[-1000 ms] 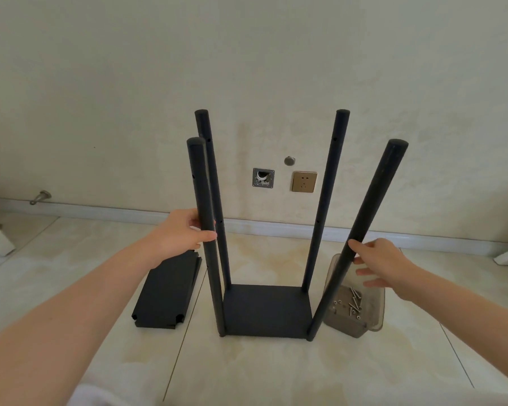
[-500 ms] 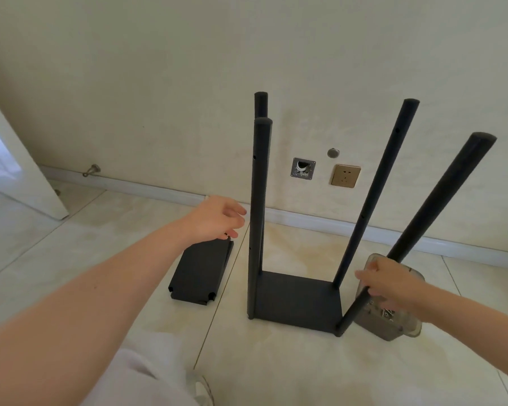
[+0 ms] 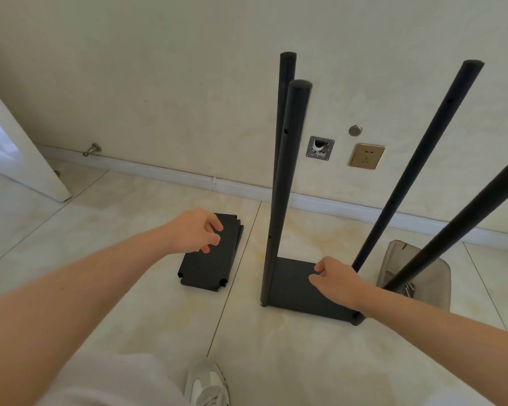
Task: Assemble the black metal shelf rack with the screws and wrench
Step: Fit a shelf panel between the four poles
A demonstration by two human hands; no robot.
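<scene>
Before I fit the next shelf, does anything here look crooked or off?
The two right posts lean outward from the base shelf while the left pair stands nearly upright, though the wide lens may exaggerate it. The wall box beside the outlet lacks a cover.

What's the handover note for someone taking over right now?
Left hand: grip empty, over the stacked shelves on the floor left of the rack.
Right hand: grip empty, over the bottom shelf.
Tub with screws sits right of the rack; wrench not visible.
Done: four posts stand on the bottom shelf.
Left: fit and screw the stacked shelves.
</scene>
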